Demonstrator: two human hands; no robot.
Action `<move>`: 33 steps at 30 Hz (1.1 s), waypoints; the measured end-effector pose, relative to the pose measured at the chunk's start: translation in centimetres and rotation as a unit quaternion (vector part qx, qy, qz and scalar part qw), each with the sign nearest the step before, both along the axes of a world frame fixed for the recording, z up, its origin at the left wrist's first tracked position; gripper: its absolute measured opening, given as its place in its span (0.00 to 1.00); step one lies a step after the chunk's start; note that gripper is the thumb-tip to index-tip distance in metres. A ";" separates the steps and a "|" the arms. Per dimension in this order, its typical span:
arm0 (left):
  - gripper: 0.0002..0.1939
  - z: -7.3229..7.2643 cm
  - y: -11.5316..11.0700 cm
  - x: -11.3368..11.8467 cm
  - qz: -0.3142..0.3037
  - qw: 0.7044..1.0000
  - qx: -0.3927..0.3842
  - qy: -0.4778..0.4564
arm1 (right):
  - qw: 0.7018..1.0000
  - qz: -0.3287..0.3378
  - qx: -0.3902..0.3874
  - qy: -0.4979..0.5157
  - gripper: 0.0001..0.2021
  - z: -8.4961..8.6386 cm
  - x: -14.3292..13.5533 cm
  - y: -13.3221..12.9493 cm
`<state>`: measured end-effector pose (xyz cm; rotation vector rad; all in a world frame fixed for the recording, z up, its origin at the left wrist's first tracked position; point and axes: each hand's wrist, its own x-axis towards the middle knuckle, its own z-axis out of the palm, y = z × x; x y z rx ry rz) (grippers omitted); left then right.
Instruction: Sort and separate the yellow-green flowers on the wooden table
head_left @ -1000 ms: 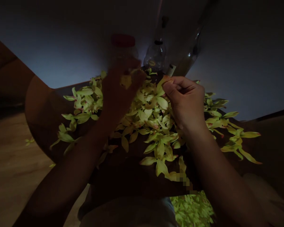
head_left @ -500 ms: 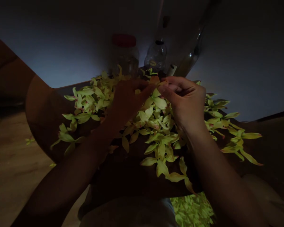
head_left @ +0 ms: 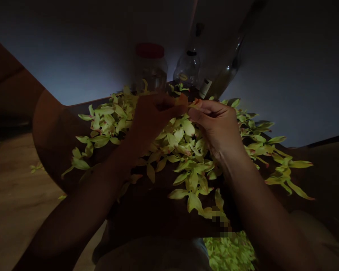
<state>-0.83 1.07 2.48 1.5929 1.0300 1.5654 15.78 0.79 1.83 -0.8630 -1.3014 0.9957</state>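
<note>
Yellow-green flowers with pointed petals [head_left: 193, 177] lie heaped across a dark round table [head_left: 53, 150]. Above the heap, my left hand [head_left: 155, 116] is in shadow, its thumb and fingers pinching an orange-tinged flower piece [head_left: 182, 100]. Close by on the right, my right hand [head_left: 219, 122] pinches another orange-tinged piece [head_left: 196, 104] between thumb and forefinger. The fingertips of both hands nearly meet. Whether the two pieces are joined is too dark to tell.
A red-lidded jar [head_left: 151, 67], a clear rounded bottle [head_left: 188, 71] and a tilted bottle with a white label [head_left: 205, 88] stand at the back by the wall. Below the table's near edge, more yellow-green petals [head_left: 230, 252] show. Wooden floor [head_left: 14, 188] lies left.
My right hand has moved slightly down and left. The orange-tinged flower between my hands now shows as two pieces, one at each hand's fingertips.
</note>
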 end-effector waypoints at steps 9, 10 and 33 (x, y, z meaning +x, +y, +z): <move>0.03 0.1 -0.2 -0.1 -0.001 0.999 0.013 0.052 | 1.000 0.016 -0.012 0.000 0.04 0.2 0.1 0.0; 0.03 0.1 -0.1 -0.1 0.003 0.999 0.015 0.047 | 1.000 0.020 -0.008 0.002 0.05 0.3 0.1 -0.1; 0.16 -0.1 0.2 -0.4 0.064 0.996 0.019 0.052 | 0.998 0.005 0.058 0.003 0.09 -0.2 0.6 0.5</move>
